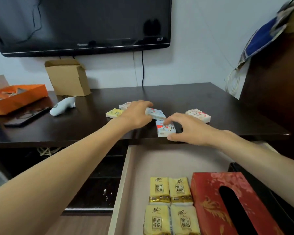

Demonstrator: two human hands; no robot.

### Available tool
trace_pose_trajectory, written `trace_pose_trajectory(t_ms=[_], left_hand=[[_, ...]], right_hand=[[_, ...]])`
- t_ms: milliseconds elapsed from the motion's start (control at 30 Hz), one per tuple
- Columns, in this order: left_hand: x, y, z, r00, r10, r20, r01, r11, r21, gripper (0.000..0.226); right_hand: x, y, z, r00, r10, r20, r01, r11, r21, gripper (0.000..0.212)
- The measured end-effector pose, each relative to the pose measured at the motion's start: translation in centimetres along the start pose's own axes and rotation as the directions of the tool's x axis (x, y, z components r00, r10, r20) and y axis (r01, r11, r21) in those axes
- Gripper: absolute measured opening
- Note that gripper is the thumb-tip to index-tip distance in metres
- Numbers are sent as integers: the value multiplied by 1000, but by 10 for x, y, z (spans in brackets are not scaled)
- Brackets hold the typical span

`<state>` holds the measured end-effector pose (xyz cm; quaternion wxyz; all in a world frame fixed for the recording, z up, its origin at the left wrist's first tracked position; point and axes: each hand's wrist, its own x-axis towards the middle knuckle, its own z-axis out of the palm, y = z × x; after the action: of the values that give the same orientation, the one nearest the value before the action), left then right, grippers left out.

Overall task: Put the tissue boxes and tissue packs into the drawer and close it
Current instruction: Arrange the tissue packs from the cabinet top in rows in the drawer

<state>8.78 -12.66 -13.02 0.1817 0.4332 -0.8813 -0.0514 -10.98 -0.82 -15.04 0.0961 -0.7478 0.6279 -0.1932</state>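
The drawer stands pulled out below the dark tabletop. In it lie several yellow tissue packs and a red tissue box. On the tabletop my left hand grips a pale blue tissue pack. My right hand closes its fingers around a white and blue pack with a red heart at the table's front edge. A small yellow pack, a white pack partly behind my left hand, and a pink-patterned pack also lie on the table.
A black TV hangs on the wall. A cardboard box, an orange box, a white handheld device and a dark tablet sit at the table's left. A dark cabinet rises on the right.
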Motion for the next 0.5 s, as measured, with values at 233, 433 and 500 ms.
trace_pose_trajectory(t_ms=[233, 433, 500], left_hand=[[-3, 17, 7, 992, 117, 51, -123, 981, 148, 36], [-21, 37, 9, 985, 173, 22, -174, 967, 189, 43], [-20, 37, 4, 982, 189, 28, -191, 972, 140, 36]], right_hand=[[-30, 22, -6, 993, 41, -107, -43, 999, -19, 41], [-43, 27, -7, 986, 91, -138, -88, 996, 30, 48], [-47, 28, -4, 984, 116, -138, -108, 992, 64, 50]])
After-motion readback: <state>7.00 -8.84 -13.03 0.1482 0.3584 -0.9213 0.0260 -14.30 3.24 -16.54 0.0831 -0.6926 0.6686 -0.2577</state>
